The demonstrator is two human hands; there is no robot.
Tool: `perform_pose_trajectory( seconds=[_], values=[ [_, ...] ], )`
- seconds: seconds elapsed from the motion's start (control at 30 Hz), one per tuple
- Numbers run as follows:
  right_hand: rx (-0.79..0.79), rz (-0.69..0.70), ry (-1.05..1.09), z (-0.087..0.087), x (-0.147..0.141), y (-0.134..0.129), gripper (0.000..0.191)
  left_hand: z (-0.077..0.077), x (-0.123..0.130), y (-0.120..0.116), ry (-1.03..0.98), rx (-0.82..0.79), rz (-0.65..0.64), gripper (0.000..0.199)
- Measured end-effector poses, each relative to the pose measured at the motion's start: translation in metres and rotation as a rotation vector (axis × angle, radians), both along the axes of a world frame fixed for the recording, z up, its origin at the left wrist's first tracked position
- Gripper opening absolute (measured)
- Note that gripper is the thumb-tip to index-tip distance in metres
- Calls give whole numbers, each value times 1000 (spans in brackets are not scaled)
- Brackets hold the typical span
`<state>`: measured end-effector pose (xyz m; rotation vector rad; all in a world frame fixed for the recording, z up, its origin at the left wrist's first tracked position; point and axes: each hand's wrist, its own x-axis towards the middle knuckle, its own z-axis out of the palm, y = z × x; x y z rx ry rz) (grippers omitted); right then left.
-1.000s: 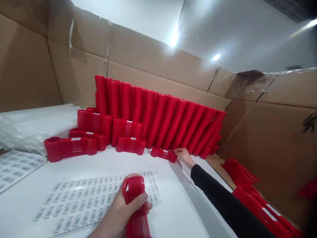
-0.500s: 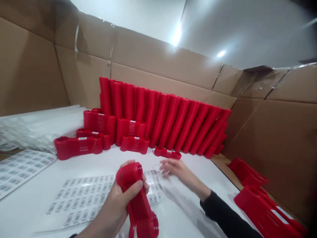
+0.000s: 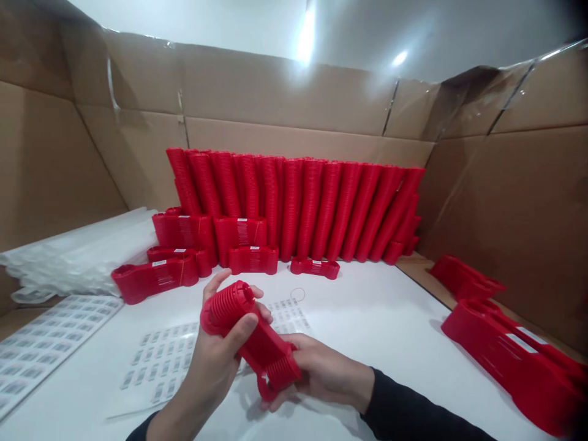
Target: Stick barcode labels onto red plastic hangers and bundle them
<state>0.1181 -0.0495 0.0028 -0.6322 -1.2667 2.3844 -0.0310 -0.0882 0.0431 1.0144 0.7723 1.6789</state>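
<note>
A short stack of red dumbbell-shaped plastic pieces (image 3: 261,340), nested in ribbed layers, is held tilted above the white table. My left hand (image 3: 218,361) wraps round its upper end, thumb across the front and fingers behind. At the lower end my right hand (image 3: 321,370) grips it from the right, with some fingers hidden underneath. Beneath the hands lies a sheet of barcode labels (image 3: 160,358), partly covered by the left arm and the stack. A thin rubber band (image 3: 297,294) rests on the table just beyond the right hand.
Tall columns of red pieces (image 3: 294,208) stand along the cardboard wall (image 3: 285,92). Several shorter labelled bundles (image 3: 252,260) sit before them. White plastic sleeves (image 3: 82,251) and more label sheets (image 3: 50,343) lie left. Larger red bundles (image 3: 509,361) lie at right.
My right hand has moved from near the rubber band down to the lower end of the stack and closed on it. The stack has tilted, and the view has shifted.
</note>
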Motion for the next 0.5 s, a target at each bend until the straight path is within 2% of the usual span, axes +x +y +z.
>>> perform_pose_trajectory(
  seconds=[0.07, 0.13, 0.2, 0.27, 0.33, 0.4, 0.47, 0.5],
  values=[
    [25, -17, -84, -2, -3, 1, 30, 1, -5, 0, 113, 61, 63, 67],
    [72, 2, -133, -5, -3, 1, 25, 3, -10, -1, 344, 206, 114, 55],
    [123, 12, -166, -8, -1, 1, 21, 7, -13, -3, 641, 379, 67, 36],
    [186, 14, -173, -7, 6, 3, 20, 14, -13, -2, 864, 478, -39, 22],
    [280, -18, -173, -2, 18, 11, 17, 21, -13, 4, 926, 494, -92, 26],
    [388, -88, -223, 3, 33, 23, 13, 24, -16, 12, 869, 466, -26, 35],
    [468, -225, -269, 7, 51, 38, 13, 21, -23, 21, 919, 349, 43, 38],
    [502, -303, -285, 7, 60, 46, 14, 17, -27, 25, 1023, 262, 53, 38]
  ],
)
